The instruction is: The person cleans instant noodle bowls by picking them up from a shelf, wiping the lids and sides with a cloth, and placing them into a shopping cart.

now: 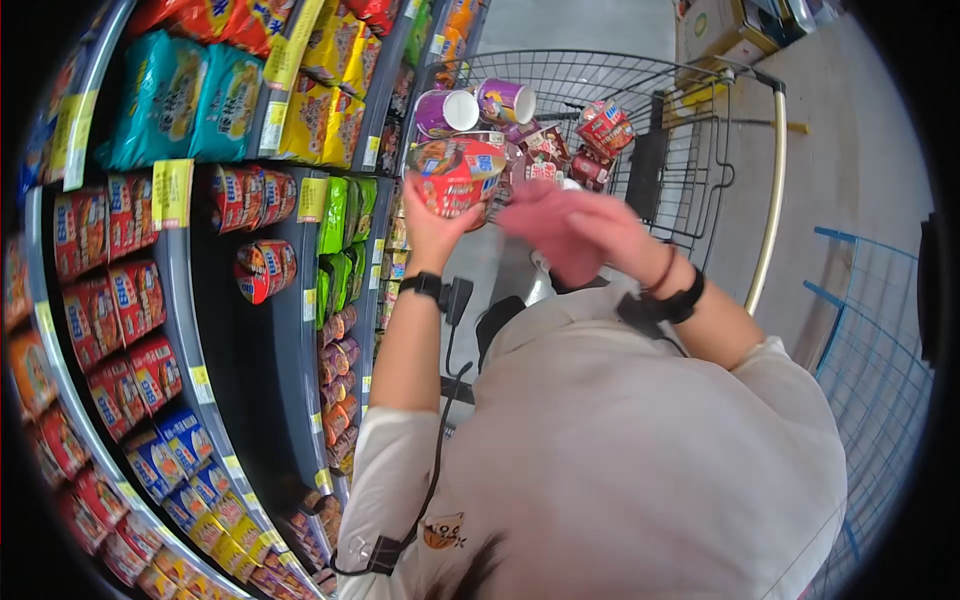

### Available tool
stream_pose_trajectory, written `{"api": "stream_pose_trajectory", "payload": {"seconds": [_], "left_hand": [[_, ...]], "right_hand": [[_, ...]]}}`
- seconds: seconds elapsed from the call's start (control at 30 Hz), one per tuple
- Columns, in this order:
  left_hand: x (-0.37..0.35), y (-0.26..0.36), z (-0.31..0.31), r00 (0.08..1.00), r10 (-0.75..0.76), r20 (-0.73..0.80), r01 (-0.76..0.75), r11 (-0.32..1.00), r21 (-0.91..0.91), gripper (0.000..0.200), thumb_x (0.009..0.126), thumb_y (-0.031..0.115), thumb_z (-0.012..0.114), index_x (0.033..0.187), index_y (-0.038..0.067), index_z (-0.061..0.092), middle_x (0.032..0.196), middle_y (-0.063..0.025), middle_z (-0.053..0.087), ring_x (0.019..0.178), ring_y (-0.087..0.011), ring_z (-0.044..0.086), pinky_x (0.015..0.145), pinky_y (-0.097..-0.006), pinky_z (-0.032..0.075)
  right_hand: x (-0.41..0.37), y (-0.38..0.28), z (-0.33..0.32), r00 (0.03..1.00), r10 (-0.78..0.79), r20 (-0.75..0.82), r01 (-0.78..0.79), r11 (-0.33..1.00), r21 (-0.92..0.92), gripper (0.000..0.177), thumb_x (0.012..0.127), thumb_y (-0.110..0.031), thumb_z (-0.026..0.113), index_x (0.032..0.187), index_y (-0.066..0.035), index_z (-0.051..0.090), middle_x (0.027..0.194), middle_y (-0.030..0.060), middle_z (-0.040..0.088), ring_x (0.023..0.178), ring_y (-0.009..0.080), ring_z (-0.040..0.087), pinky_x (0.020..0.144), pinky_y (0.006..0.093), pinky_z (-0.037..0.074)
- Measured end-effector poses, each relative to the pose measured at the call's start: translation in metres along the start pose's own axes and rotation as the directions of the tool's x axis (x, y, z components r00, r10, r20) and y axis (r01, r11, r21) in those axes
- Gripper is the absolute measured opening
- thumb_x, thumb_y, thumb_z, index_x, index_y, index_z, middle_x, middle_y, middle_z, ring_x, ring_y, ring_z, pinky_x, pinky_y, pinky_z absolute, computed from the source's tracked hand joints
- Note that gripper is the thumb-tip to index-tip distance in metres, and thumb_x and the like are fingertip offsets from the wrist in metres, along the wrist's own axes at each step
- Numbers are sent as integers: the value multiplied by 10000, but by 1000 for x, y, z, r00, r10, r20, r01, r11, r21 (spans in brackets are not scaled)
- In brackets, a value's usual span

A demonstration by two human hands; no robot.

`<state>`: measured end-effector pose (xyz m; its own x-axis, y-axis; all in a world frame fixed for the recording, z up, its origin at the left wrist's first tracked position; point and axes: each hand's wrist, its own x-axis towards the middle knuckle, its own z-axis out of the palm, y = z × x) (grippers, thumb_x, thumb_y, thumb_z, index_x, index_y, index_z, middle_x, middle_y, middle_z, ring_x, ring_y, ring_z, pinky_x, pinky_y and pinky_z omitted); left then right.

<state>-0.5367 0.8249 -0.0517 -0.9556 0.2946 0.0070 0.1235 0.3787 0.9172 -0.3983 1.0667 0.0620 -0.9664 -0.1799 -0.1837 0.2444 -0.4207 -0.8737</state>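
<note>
My left hand (432,232) is wrapped round a red instant noodle cup (455,180), held up in front of the shopping cart. A pink cloth (556,232) is in my right hand (612,238), just to the right of the cup and apart from it. Beyond both hands, the wire shopping cart (600,68) carries purple-and-white cups (446,112) lying on their sides, and several red noodle cups (604,128). On the shelf to my left, a single red noodle cup (266,270) sits in front of a dark gap.
Shelves on the left hold green noodle packs (340,215), teal packs (160,100), yellow packs (318,120) and rows of red noodle cups (118,300). The cart's handle (770,210) runs along its right side. A blue wire rack (875,340) stands at far right, with cardboard boxes (725,30) at the back.
</note>
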Motion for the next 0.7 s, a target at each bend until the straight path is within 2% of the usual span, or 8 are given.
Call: {"api": "stream_pose_trajectory", "payload": {"seconds": [0.07,0.13,0.27,0.4,0.47,0.5,0.6,0.7], "left_hand": [[15,-37,21,999,-30,40,24,988,151,1134,515,347,892,1371,-49,263,1260,-234,454,1183,-341,463,992,-411,390],[24,-50,43,996,-54,74,31,958,285,1126,517,354,887,1366,-49,267,1248,-244,461,1173,-357,466,987,-427,391],[29,-53,80,965,-253,72,189,858,478,1165,530,455,856,1376,-55,240,1290,-288,425,1194,-408,437,1003,-445,369],[28,-33,96,914,-371,-163,394,718,574,1003,627,374,815,1350,-62,273,1285,-268,446,1156,-371,489,944,-446,423],[41,15,76,945,-220,243,243,967,-72,755,721,251,743,1292,-65,364,1263,-236,478,1056,-277,564,834,-381,497],[38,51,73,913,-267,309,355,893,-276,549,837,133,647,1294,-26,387,1085,-137,598,966,-205,613,827,-308,505],[6,230,-5,550,399,734,191,795,-576,241,880,160,563,1064,9,600,954,-77,657,893,-167,630,806,-311,505],[-47,333,-50,78,738,670,-119,674,-729,206,847,182,565,928,43,692,835,-102,693,784,-195,646,745,-311,476]], "right_hand": [[-23,-4,-23,972,-145,-184,118,981,-152,334,955,-185,442,1223,-23,559,1007,23,623,852,73,564,730,218,457],[-61,-2,-59,885,249,-393,-316,942,-114,363,962,-205,431,1249,-9,537,1079,60,617,931,98,572,798,237,453],[-86,10,-60,775,-41,-630,73,997,24,396,955,-212,456,1259,36,507,1158,74,601,1027,110,547,890,249,413],[-95,33,-81,765,-15,-644,88,993,82,390,957,-191,458,1269,36,506,1181,65,590,1038,105,542,907,236,401],[-83,34,-89,794,-40,-607,78,996,36,391,955,-188,461,1271,37,506,1196,71,584,1062,115,536,924,239,394],[-71,32,-91,806,-70,-588,80,997,-10,393,953,-185,465,1273,38,506,1211,76,577,1085,125,531,941,241,386],[-26,21,-89,878,-92,-470,122,992,35,403,955,-172,450,1288,52,484,1285,101,540,1175,169,500,1009,282,360],[33,12,-70,951,-197,-238,177,979,-102,423,955,-189,434,1297,57,474,1309,124,522,1204,196,485,1042,306,330]]}}
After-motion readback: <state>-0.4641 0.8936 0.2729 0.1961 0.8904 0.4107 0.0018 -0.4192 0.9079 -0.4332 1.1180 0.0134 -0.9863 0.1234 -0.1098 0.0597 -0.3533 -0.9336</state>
